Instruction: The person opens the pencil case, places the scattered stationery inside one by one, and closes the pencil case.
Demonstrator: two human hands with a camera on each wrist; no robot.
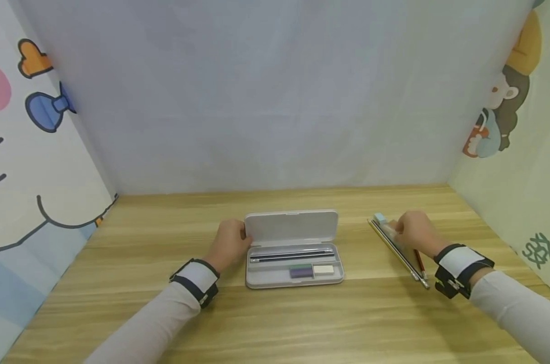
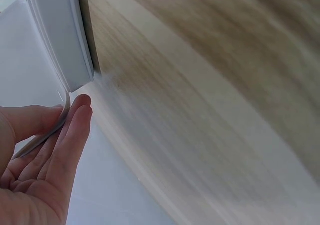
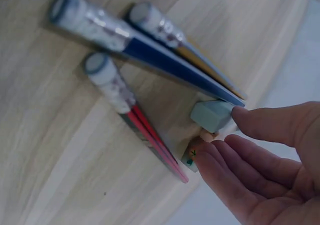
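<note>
A white pencil case [image 1: 268, 279] lies with its lid [image 1: 293, 227] raised. My left hand [image 1: 228, 245] pinches the lid's left edge, thumb inside and fingers behind, as the left wrist view shows. Inside are dark pencils [image 1: 290, 256], a purple-and-green eraser [image 1: 301, 272] and a white eraser [image 1: 323, 270]. To the right, my right hand [image 1: 413, 233] reaches down by a pale blue eraser [image 3: 212, 116], thumb and fingers apart. The thumb tip looks close to that eraser; contact is unclear. Another small eraser [image 3: 190, 157] is partly hidden by the fingertips.
Beside my right hand lie a dark blue pencil [image 3: 172, 71], a yellow pencil [image 3: 202, 60] and a red pencil [image 3: 157, 142]. The wooden table [image 1: 302, 323] meets a pale cloth backdrop [image 1: 275, 101] behind, with printed panels on both sides.
</note>
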